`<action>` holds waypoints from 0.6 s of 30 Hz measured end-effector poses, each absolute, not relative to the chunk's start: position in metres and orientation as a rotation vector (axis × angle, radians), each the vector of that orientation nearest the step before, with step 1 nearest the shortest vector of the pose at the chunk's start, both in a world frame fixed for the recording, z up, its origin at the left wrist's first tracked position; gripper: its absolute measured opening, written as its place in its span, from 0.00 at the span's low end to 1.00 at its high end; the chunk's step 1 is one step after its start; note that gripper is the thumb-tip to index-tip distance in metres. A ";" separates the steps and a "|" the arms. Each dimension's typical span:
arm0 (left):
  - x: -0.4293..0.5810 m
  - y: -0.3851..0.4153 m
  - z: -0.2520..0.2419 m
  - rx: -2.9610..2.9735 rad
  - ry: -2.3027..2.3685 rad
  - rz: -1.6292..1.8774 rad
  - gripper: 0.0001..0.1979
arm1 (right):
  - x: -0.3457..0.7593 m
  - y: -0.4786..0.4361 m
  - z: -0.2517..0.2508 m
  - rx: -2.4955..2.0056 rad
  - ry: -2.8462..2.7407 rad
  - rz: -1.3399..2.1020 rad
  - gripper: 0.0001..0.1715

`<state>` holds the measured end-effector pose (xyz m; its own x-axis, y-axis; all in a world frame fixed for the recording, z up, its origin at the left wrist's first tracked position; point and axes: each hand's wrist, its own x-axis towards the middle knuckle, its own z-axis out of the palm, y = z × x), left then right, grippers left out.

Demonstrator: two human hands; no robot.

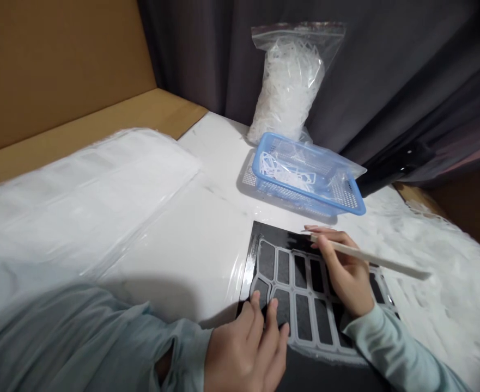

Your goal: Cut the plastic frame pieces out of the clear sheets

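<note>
In the head view, my right hand point(348, 269) pinches a slim off-white pen-like tool point(381, 260), whose thin tip points left above the upper part of a black board point(270, 231). Whether the tip is a blade or a point I cannot make out. On the board lies a translucent white sheet of rectangular frames point(292, 302) in two rows. My left hand point(248, 343) rests with bent, slightly parted fingertips on the sheet's lower left frames, holding nothing. My right hand and sleeve hide part of the sheet's right side.
Behind the board stands a blue perforated basket point(358, 204) with loose white frames point(284, 173) inside. A zip bag point(289, 87) full of white pieces leans behind it. Plastic-wrapped white sheets point(80, 190) lie left; a white translucent pile point(456, 272) lies right. Cardboard point(60, 65) borders the left.
</note>
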<state>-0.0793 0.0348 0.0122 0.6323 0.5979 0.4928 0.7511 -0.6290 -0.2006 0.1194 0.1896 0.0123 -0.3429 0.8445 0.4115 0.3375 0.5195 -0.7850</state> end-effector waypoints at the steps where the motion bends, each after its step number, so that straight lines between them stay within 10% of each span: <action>1: -0.080 0.038 0.014 -2.503 -1.053 -0.561 0.15 | 0.118 0.187 0.015 -0.896 -2.015 0.798 0.08; 18: -0.068 0.036 0.001 -2.586 -1.421 -0.475 0.30 | 0.115 0.182 0.026 -0.484 -2.314 1.259 0.06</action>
